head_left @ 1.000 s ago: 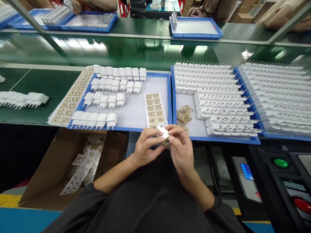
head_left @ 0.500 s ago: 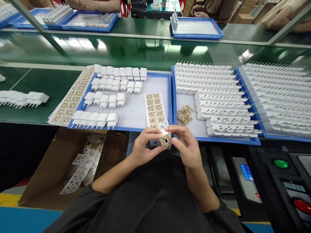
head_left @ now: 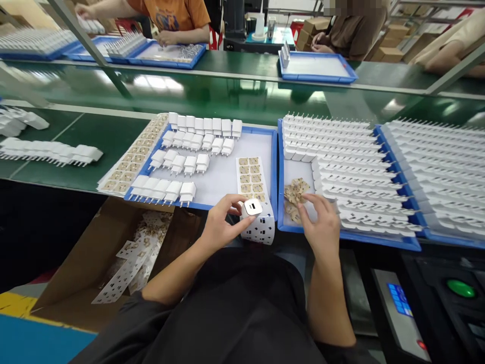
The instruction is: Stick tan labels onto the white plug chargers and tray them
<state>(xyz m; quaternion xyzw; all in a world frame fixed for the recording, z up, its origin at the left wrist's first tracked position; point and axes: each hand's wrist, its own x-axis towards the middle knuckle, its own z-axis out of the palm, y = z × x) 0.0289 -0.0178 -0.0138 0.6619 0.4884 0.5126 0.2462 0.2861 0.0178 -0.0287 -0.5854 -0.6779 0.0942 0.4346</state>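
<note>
Wall charger (head_left: 250, 207), white, one: held between thumb and fingers of the left hand (head_left: 222, 222), port face toward the camera, dark slot showing, no tan film visible on that face; judged at or near completion. Clock directions run from this piece. Right hand (head_left: 323, 221), 3 o'clock: thumb and forefinger narrowed, tips at the heap of tan film scraps (head_left: 296, 189); whether a scrap is pinched cannot be told. Sheet of tan stickers (head_left: 250, 178), 12 o'clock, in the left tray (head_left: 274, 162): upper part stocked, so supply appears left; white tail (head_left: 261, 231), 5 o'clock, drooping over the tray's front edge, seemingly used. Plug chargers (head_left: 190, 164), 10 o'clock, same tray: four rows, pins down, front two ending short of the back two. Pin-up chargers (head_left: 343, 174), 2 o'clock, right tray (head_left: 281, 151): many close rows, stepped at their near left side, beside the scraps. Which lot is finished, which remains, cannot be told. Carton (head_left: 70, 270), 8 o'clock: discarded-looking white strips (head_left: 122, 278).
</note>
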